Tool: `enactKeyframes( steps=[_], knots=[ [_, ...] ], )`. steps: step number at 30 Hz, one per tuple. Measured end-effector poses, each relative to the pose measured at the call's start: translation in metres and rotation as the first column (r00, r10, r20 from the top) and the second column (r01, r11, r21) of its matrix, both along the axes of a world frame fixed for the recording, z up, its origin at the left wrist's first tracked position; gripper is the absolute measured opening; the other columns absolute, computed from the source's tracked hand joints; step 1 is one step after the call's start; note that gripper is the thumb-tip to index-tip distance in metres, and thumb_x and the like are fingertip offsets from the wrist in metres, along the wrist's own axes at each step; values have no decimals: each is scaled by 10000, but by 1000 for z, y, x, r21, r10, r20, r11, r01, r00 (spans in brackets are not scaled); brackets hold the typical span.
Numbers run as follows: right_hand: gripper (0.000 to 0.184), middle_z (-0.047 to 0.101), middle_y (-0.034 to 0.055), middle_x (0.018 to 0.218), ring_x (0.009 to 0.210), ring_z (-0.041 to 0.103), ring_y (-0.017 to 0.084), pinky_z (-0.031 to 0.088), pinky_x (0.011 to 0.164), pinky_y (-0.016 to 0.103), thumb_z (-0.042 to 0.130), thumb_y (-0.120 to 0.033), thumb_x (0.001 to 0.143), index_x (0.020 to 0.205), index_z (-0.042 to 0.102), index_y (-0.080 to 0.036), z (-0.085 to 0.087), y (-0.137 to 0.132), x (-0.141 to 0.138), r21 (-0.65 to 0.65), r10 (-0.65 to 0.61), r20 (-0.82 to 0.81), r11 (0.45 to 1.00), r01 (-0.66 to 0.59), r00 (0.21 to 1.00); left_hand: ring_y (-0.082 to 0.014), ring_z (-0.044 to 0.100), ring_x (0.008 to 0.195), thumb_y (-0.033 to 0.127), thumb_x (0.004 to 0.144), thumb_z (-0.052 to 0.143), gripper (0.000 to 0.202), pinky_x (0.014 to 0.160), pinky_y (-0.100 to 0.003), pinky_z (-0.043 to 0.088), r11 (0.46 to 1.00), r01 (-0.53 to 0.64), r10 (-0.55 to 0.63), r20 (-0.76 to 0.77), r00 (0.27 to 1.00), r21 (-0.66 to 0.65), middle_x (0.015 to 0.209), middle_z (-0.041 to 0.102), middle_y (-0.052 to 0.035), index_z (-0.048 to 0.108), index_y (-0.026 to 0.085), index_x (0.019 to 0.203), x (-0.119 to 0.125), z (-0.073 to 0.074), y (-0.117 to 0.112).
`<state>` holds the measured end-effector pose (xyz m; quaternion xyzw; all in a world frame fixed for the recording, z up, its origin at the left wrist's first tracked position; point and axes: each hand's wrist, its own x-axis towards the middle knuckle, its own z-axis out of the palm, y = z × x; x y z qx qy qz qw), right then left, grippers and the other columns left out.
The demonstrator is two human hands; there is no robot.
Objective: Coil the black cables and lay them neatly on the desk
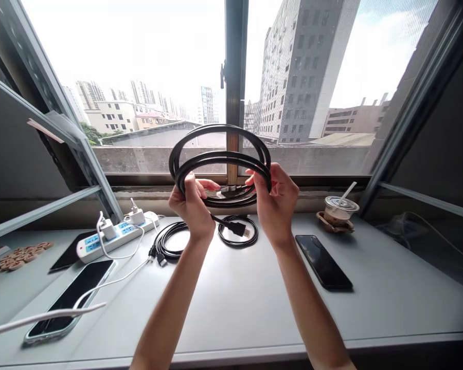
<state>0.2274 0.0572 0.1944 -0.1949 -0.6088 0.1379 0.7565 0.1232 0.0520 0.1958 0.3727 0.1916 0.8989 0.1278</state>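
Note:
A thick black cable, wound into several loops, is held up above the table between both hands. My left hand is closed round the left side of the coil, thumb upward. On the coil's right side my right hand grips the loops with thumb and fingers. One plug of the cable hangs below, between my wrists. Another dark connector shows inside the coil near the fingertips. Below, a thin black coiled cable and a second black coiled cable lie on the table.
On the left are a power strip with white chargers, a phone, a dark flat object and a white cord. At right lie another phone and a lidded drink cup with a straw. A window stands behind.

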Motion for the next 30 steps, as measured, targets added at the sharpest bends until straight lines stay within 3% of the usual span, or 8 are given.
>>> enactKeyframes(
  steps=[4, 7, 11, 16, 20, 26, 30],
  knots=[
    [221, 562, -39, 558, 467, 505, 77, 410, 429, 191, 509, -383, 853, 739, 583, -209, 1, -3, -1, -88, 158, -21, 983, -159, 987, -90, 534, 449, 238, 814, 489, 329, 555, -238, 469, 999, 9, -12, -78, 997, -42, 442, 408, 64, 372, 181, 512, -4, -2, 5],
    [272, 551, -38, 540, 437, 485, 66, 392, 402, 179, 513, -410, 846, 691, 570, -194, 2, 4, 3, -149, 271, -57, 949, -277, 961, -91, 498, 386, 373, 837, 505, 269, 478, -227, 449, 992, 69, -86, -183, 979, -102, 430, 455, 74, 440, 191, 649, -7, -6, 12],
    [293, 530, -46, 520, 411, 446, 51, 355, 378, 163, 538, -425, 828, 656, 543, -188, -2, 23, 9, -195, 349, -165, 905, -377, 923, -94, 496, 352, 520, 797, 541, 334, 394, -199, 399, 979, 79, -143, -349, 926, -190, 423, 495, 72, 489, 192, 766, -13, -10, 19],
    [246, 534, -48, 574, 452, 446, 39, 363, 416, 149, 564, -416, 805, 700, 563, -193, -9, 37, 2, -174, 410, -264, 870, -461, 873, -93, 539, 395, 396, 827, 557, 222, 425, -185, 433, 988, 6, -61, -361, 931, -152, 450, 532, 70, 513, 178, 823, -14, -7, 17],
    [250, 546, -37, 613, 508, 473, 50, 403, 476, 158, 545, -435, 805, 733, 564, -197, -9, 35, -1, -184, 359, -236, 896, -404, 903, -91, 560, 443, 268, 838, 543, 118, 479, -191, 459, 995, -28, -3, -304, 953, -98, 475, 540, 76, 543, 176, 913, -11, -6, 12],
    [298, 605, -12, 631, 536, 560, 90, 447, 531, 206, 456, -443, 862, 759, 577, -191, -2, 25, 16, -217, 157, 136, 968, -125, 978, -88, 540, 432, 214, 863, 493, 115, 476, -196, 454, 993, -111, 90, -309, 947, -49, 485, 535, 71, 544, 184, 962, -7, -8, 11],
    [216, 634, -6, 602, 530, 615, 134, 471, 524, 229, 590, -397, 786, 746, 593, -185, -1, 18, 21, -236, 77, 260, 972, -14, 963, -82, 528, 412, 212, 869, 479, 127, 464, -191, 454, 982, -181, 149, -348, 925, -61, 496, 528, 71, 527, 184, 983, -7, -9, 10]
  ],
)
